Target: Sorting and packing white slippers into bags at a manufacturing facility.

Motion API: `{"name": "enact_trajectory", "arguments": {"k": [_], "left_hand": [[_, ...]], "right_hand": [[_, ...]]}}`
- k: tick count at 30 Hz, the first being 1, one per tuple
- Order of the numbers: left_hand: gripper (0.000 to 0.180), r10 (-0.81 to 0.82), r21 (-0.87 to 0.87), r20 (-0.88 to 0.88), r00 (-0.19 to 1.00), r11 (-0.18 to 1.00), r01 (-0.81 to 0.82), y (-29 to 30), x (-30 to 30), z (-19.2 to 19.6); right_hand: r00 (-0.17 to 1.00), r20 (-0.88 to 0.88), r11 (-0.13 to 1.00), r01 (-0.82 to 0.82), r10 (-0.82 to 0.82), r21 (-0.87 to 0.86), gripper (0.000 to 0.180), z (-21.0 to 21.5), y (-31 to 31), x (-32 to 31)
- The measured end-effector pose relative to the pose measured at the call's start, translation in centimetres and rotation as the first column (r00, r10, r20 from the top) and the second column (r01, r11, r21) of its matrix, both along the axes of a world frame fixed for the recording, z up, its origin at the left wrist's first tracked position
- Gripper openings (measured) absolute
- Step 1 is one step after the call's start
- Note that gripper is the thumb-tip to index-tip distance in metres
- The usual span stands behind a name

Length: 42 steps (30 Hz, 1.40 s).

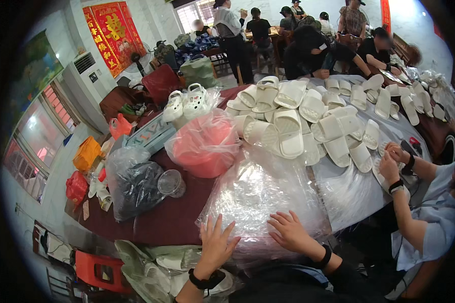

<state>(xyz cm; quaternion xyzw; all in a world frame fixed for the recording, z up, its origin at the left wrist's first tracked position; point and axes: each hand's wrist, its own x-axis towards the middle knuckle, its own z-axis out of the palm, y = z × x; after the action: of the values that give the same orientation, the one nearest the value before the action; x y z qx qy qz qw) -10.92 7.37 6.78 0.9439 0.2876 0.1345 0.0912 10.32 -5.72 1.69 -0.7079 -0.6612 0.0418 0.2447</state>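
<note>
Left hand (216, 247) and right hand (293, 234), fingers apart, reach over clear plastic (265, 189), seemingly smoothing it; lifting a layer would need a pinch.

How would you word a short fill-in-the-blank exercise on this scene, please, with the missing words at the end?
1. A black band circles the left ____, just behind the left hand.
2. Nearest the left hand and the right hand lies clear ____ packaging.
3. The white clogs behind the pink tub number exactly ____.
4. In the picture, the white slide sandals are heaped to the ____ of the clogs.

Missing words: wrist; plastic; two; right.
</note>
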Motion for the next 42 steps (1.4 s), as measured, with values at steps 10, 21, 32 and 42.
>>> {"name": "enact_trajectory", "arguments": {"k": [10, 21, 32, 42], "left_hand": [[0.056, 0.011, 0.146, -0.039, 0.999, 0.989, -0.005, -2.0, 3.7, -2.1], [0.052, -0.106, 0.145, -0.057, 0.993, 0.983, 0.113, -1.7, 6.3, -8.9], [0.054, -0.104, 0.177, 0.026, 0.994, 0.979, 0.098, -2.0, 5.9, -10.7], [0.050, -0.064, 0.227, -0.015, 0.998, 0.972, 0.066, -1.8, 6.8, -10.0]], "right_hand": [[0.990, 0.123, 0.997, 0.072, -0.073, 0.015, 0.032, -0.5, 0.9, 2.0], [0.998, 0.037, 0.998, -0.043, 0.041, 0.042, 0.027, 2.4, 1.0, 3.5], [0.236, -0.408, 0.458, -0.224, 0.882, 0.860, 0.013, 20.7, -6.6, -0.7], [0.129, -0.160, 0.196, -0.348, 0.979, 0.917, 0.021, 24.1, -7.5, -0.6]]}}
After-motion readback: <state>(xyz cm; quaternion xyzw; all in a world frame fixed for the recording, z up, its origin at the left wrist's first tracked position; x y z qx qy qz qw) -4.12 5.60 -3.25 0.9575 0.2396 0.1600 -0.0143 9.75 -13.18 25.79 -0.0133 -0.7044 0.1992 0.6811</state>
